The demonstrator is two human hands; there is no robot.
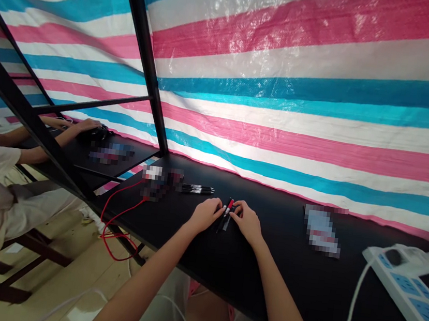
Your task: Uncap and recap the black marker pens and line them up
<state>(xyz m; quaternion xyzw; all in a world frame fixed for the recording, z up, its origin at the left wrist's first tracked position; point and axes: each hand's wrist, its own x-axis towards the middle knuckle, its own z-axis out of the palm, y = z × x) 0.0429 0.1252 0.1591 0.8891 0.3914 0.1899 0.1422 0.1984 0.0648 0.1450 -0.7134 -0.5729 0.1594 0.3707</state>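
Note:
A small bundle of pens [227, 211], black with a red part and a whitish band near the top, is between my hands over the black table [275, 272]. My left hand [206, 216] has its thumb and forefinger curled against the left side of the bundle. From the other side, the bent fingers of my right hand [247, 222] press in on it. A clear, shiny part shows low on the bundle, by my right fingertips. How many pens are there, I cannot tell. Several black pens [198, 189] lie side by side just beyond my left hand.
Blurred-out items [157, 182] with a red cable [109, 205] sit at the left. A pixelated packet [322, 231] lies to the right, near a white power strip [404, 288] with plugs. Black metal posts [145, 53] separate me from another person's arms [59, 136]. Striped sheeting [299, 139] hangs behind.

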